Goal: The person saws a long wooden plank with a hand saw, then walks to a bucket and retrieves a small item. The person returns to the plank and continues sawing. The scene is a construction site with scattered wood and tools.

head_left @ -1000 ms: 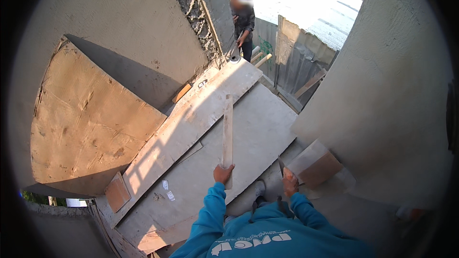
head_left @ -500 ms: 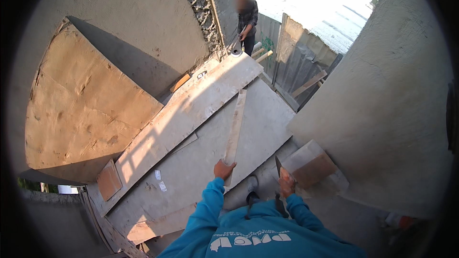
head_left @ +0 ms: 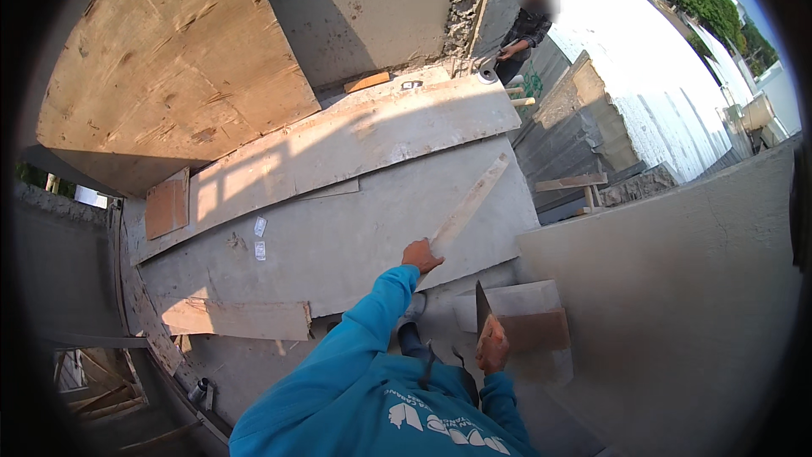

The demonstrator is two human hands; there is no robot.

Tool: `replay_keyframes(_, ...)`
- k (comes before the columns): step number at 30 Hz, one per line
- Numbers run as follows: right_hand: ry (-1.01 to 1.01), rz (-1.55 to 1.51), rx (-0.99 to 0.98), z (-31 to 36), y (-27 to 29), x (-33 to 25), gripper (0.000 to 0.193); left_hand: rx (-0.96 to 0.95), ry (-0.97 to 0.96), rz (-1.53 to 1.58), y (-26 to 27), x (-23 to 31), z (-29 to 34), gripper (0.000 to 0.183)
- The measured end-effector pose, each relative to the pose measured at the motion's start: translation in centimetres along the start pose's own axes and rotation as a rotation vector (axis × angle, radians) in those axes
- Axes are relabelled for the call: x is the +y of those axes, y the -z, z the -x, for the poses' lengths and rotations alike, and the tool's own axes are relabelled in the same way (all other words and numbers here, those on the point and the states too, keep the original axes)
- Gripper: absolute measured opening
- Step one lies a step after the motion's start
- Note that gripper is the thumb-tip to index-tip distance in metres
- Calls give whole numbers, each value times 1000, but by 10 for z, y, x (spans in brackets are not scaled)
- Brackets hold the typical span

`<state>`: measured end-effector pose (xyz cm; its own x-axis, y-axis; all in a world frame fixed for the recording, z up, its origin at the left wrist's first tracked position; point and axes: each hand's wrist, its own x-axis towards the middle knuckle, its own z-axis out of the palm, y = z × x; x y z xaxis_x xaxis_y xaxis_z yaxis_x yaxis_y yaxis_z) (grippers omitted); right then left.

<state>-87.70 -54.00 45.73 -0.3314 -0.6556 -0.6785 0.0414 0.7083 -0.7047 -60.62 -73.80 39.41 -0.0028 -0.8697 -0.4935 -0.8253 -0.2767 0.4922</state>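
My left hand (head_left: 423,256) is closed round the lower end of a long, flat wooden batten (head_left: 470,206). The batten slants away to the upper right, over a wide grey board (head_left: 355,233). In my right hand (head_left: 492,347), held low in front of me, is a trowel with its thin dark blade (head_left: 482,303) pointing up; the fist covers its handle. Beside that hand lie pale flat boards (head_left: 513,298) with a reddish-brown patch (head_left: 541,330), close to the grey plastered wall (head_left: 651,288).
A large plywood panel (head_left: 169,59) leans at the far left. Along the back runs a long board (head_left: 381,131) with a dark ring-shaped object (head_left: 487,75) at its end. Another person (head_left: 526,30) stands beyond it. A loose plank (head_left: 241,319) lies at the left.
The view has swung to the right. Against the boards, the batten now slants more to the right. Both hands keep their hold, and the trowel blade points more upright.
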Motion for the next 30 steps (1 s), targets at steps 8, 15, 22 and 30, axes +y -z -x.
replay_keyframes(8, -59, 69, 101, 29, 5, -24, 53, 49, -97, -67, -13, 9, -47, 57)
replay_keyframes(15, -16, 27, -53, 37, 18, -18, 52, 170, 77, -134, -34, -3, -63, 38)
replay_keyframes(22, 39, 257, -40, 16, 20, -7, 53, 175, 193, -84, -33, -52, -26, 41)
replay_keyframes(30, 188, 409, -175, -16, -4, -16, 46, -101, 546, 336, -95, -178, 126, 52)
